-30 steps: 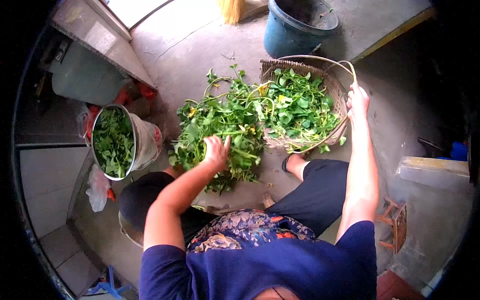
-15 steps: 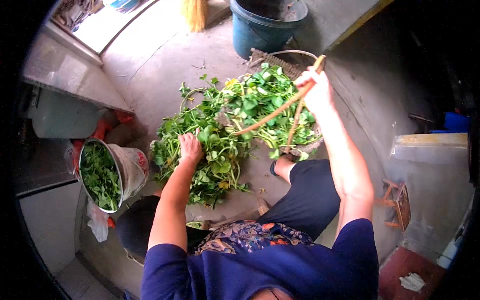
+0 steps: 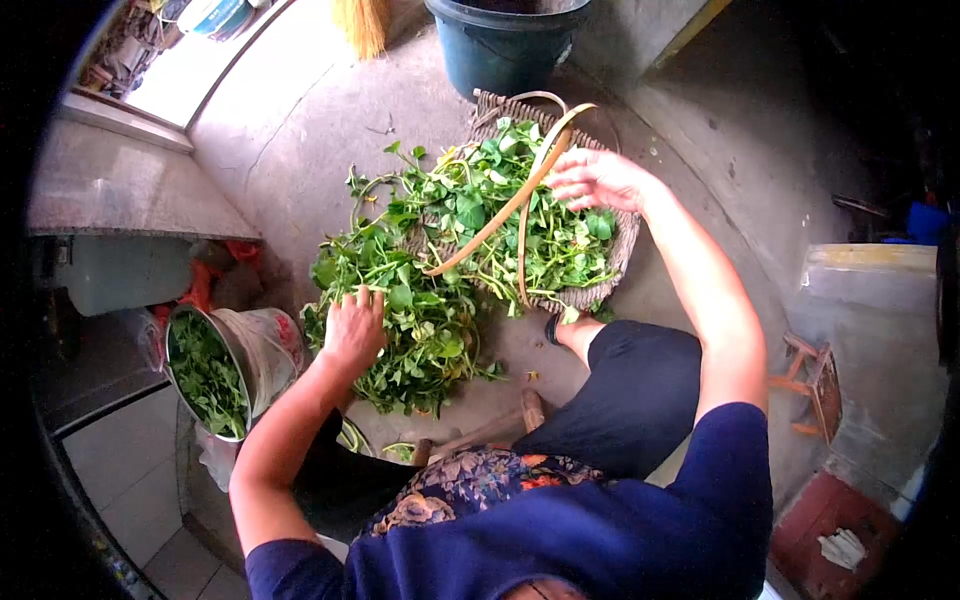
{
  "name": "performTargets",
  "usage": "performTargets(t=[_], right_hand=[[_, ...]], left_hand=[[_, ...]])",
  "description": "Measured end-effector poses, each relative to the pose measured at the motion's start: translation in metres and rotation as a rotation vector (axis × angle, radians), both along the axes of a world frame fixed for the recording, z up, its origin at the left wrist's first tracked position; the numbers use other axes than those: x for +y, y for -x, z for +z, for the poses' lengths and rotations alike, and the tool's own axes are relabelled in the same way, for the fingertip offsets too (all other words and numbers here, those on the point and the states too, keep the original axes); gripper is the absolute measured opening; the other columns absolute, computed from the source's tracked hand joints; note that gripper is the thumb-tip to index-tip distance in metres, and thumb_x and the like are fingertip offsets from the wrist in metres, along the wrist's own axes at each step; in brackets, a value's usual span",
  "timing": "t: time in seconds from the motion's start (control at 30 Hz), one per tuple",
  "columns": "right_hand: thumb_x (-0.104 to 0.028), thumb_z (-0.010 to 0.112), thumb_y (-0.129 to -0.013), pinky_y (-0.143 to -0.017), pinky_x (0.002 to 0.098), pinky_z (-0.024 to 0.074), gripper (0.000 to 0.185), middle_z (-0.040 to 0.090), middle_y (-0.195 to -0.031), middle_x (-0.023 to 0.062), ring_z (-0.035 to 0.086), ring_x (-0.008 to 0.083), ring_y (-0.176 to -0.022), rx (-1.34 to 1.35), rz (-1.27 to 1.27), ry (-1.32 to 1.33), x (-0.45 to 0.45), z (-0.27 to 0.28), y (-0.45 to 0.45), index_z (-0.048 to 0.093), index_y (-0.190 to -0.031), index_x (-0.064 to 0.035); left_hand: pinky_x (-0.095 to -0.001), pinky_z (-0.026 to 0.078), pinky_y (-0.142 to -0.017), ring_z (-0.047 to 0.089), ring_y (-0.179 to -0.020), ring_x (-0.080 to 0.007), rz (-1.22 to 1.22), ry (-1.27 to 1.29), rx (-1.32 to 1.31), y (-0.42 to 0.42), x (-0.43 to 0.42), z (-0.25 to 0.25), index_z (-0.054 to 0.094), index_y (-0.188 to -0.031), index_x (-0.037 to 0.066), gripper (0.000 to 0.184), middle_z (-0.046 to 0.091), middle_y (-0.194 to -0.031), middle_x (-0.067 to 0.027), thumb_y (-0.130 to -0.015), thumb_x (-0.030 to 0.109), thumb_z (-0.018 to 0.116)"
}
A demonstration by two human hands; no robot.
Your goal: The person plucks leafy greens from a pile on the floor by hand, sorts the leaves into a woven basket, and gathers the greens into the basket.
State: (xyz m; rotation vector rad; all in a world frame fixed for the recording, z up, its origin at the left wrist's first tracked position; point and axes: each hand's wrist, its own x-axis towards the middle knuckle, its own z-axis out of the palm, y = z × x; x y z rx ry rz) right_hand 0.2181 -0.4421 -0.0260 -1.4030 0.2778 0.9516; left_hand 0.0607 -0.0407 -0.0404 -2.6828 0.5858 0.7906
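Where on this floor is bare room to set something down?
Free: grey concrete floor between the leafy green heap and yellow straw broom; also right of the brown wicker basket, past the right forearm. Crowded: where heap meets basket, and between heap and white round bucket.

A bare grey floor (image 3: 300, 150) was crossed by a thin crack and lit most strongly at the upper left, where the doorway (image 3: 255, 60) was washed nearly white by daylight. A straw broom (image 3: 358, 28) was seen beside that glare. On the left, a greyish container (image 3: 130, 275) was tucked beneath a pale slab (image 3: 130, 185), and light tiles (image 3: 125, 490) were laid lower down. On the right, a small wooden stool (image 3: 826, 393) was placed near a low grey wall (image 3: 870, 330) topped by a yellowish ledge (image 3: 872, 258). The upper right was swallowed by shadow, its details hidden. At the lower right, a reddish panel (image 3: 810, 510) was topped by a crumpled white cloth (image 3: 843, 549).
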Motion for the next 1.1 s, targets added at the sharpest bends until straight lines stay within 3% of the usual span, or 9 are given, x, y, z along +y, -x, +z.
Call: performTargets(t=[0.1,0.17,0.33,0.47,0.57,0.7,0.8,0.9,1.1], right_hand=[[-0.005,0.061,-0.072,-0.052,0.0320,0.0438,0.020,0.064,-0.077,0.0057,0.056,0.0141,-0.062,-0.417,0.574,0.779,-0.049,-0.116,-0.031,0.062,-0.091,-0.0019],[-0.004,0.056,-0.066,-0.070,0.0398,0.0488,0.019,0.065,-0.086,0.0226,0.064,0.0307,-0.078,-0.467,0.538,1.008,-0.054,-0.144,-0.040,0.064,-0.082,0.0040],[-0.038,0.069,-0.072,-0.101,0.0455,0.0354,0.077,0.043,-0.133,0.0173,0.040,0.0326,-0.123,-0.521,0.098,1.240,-0.025,-0.193,-0.030,0.034,-0.132,-0.0051],[-0.046,0.075,-0.063,-0.109,0.0457,0.0213,0.112,0.021,-0.148,0.0127,0.025,0.0305,-0.134,-0.304,0.130,1.233,0.001,-0.217,-0.004,0.009,-0.144,-0.0080],[-0.045,0.078,-0.059,-0.107,0.0491,0.0232,0.120,0.034,-0.142,0.0148,0.035,0.0295,-0.129,-0.095,0.117,1.145,0.008,-0.213,-0.002,0.002,-0.144,-0.0072],[-0.047,0.082,-0.051,-0.085,0.0316,0.0479,0.076,0.064,-0.096,0.0229,0.062,0.0312,-0.094,-0.289,0.265,0.809,-0.017,-0.296,-0.008,0.063,-0.101,0.0055],[-0.040,0.082,-0.051,-0.092,0.0353,0.0451,0.088,0.057,-0.116,0.0242,0.057,0.0310,-0.106,-0.334,0.342,1.172,0.016,-0.254,0.006,0.051,-0.120,0.0046],[-0.030,0.078,-0.057,-0.092,0.0379,0.0453,0.079,0.056,-0.115,0.0240,0.056,0.0331,-0.106,-0.205,-0.115,0.556,0.005,-0.367,0.016,0.048,-0.125,-0.0015],[-0.023,0.072,-0.058,-0.078,0.0372,0.0485,0.053,0.064,-0.089,0.0148,0.062,0.0300,-0.085,-0.433,-0.149,0.869,0.041,-0.159,0.071,0.057,-0.106,-0.0043]], left_hand=[[-0.0411,0.045,-0.086,0.053,-0.106,-0.0287,0.002,0.188,0.078,0.022,-0.022,0.068,0.040,-0.129,0.009,0.069,0.050,-0.121,-0.0134,-0.073,0.035,0.070],[-0.0401,0.046,-0.085,0.055,-0.104,-0.0281,0.002,0.337,0.073,0.036,-0.028,0.074,0.044,-0.126,0.008,0.066,0.054,-0.118,-0.0124,-0.072,0.035,0.071],[-0.0371,0.047,-0.080,0.058,-0.096,-0.0272,-0.115,0.389,0.063,0.042,-0.030,0.037,0.050,-0.121,0.008,0.056,0.058,-0.112,-0.0110,-0.071,0.027,0.069],[-0.0376,0.047,-0.078,0.059,-0.091,-0.0262,-0.034,0.446,0.221,0.038,-0.021,0.034,0.050,-0.121,0.008,0.053,0.058,-0.110,-0.0098,-0.073,0.025,0.067],[-0.0374,0.047,-0.077,0.059,-0.090,-0.0267,-0.035,0.404,0.235,0.038,-0.018,0.034,0.050,-0.121,0.008,0.053,0.057,-0.108,-0.0099,-0.073,0.024,0.067],[-0.0378,0.047,-0.078,0.059,-0.090,-0.0262,-0.069,0.450,0.181,0.043,-0.012,0.030,0.049,-0.122,0.008,0.052,0.057,-0.109,-0.0107,-0.074,0.024,0.065],[-0.0375,0.047,-0.078,0.059,-0.090,-0.0258,-0.131,0.408,0.211,0.044,-0.019,0.036,0.049,-0.121,0.007,0.049,0.057,-0.107,-0.0110,-0.077,0.023,0.062],[-0.0355,0.046,-0.074,0.058,-0.083,-0.0238,-0.228,0.418,0.182,0.046,-0.030,0.048,0.051,-0.118,0.005,0.040,0.057,-0.095,-0.0091,-0.080,0.018,0.054],[-0.0322,0.044,-0.067,0.057,-0.078,-0.0200,-0.449,0.507,0.003,0.059,-0.061,0.073,0.053,-0.115,0.006,0.040,0.054,-0.086,-0.0063,-0.077,0.018,0.054]])
